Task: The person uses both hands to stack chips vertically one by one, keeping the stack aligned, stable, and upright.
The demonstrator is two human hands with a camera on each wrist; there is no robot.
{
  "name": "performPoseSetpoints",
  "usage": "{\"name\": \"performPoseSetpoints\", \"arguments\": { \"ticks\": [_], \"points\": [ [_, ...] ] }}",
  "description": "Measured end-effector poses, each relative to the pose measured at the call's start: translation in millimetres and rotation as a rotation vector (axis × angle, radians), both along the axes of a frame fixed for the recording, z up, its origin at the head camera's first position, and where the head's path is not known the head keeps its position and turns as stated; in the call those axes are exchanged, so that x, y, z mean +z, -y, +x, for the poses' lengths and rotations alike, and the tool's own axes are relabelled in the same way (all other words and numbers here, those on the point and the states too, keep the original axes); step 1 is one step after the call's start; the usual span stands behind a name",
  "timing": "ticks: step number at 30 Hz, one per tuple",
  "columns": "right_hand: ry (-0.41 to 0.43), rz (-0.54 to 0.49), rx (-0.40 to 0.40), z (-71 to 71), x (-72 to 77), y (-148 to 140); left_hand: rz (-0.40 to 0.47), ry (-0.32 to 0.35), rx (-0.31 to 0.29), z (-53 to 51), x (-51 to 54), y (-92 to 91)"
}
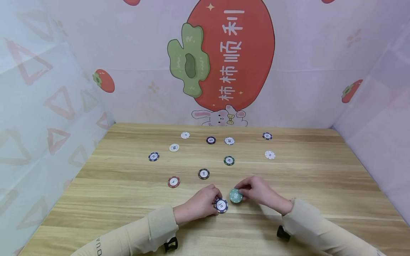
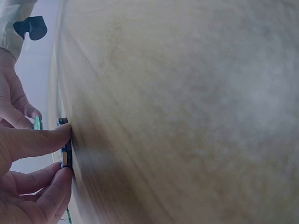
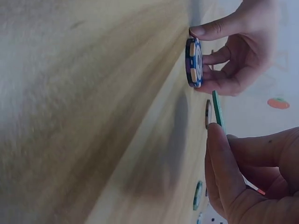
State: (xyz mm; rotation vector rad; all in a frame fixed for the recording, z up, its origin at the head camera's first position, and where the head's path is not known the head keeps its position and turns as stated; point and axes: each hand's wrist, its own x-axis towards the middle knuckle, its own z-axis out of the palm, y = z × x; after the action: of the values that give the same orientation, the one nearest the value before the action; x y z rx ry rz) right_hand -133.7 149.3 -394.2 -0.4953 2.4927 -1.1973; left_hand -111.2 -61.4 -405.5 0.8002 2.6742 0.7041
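Near the front of the wooden table (image 1: 128,202), my left hand (image 1: 200,203) grips a blue poker chip (image 1: 221,205) marked 10 by its edge, thumb on one side and fingers on the other. From the right wrist view the chip (image 3: 194,63) looks like a short stack lying flat, with a darker layer beneath. To its right, my right hand (image 1: 260,192) pinches a light green poker chip (image 1: 235,196) marked 20. That green chip (image 3: 218,112) is raised off the wood and tilted, apart from the blue one.
Several single chips lie spread farther back, among them a red chip (image 1: 174,182), a black chip (image 1: 203,174), a dark green chip (image 1: 229,160) and a white chip (image 1: 270,155). A printed cloth backdrop (image 1: 144,46) rises behind the table's far edge.
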Motion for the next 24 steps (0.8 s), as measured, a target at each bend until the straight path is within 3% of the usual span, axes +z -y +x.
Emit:
{"name": "performPoseSetpoints", "arguments": {
  "ticks": [12,24],
  "points": [
    [0.152,-0.072,-0.017,3.2,-13.3,6.9,0.012,-0.009,-0.008,0.8,0.5,0.5],
    [0.194,-0.144,0.012,7.5,-17.3,15.1,0.014,-0.016,-0.018,0.4,0.2,0.7]
  ]
}}
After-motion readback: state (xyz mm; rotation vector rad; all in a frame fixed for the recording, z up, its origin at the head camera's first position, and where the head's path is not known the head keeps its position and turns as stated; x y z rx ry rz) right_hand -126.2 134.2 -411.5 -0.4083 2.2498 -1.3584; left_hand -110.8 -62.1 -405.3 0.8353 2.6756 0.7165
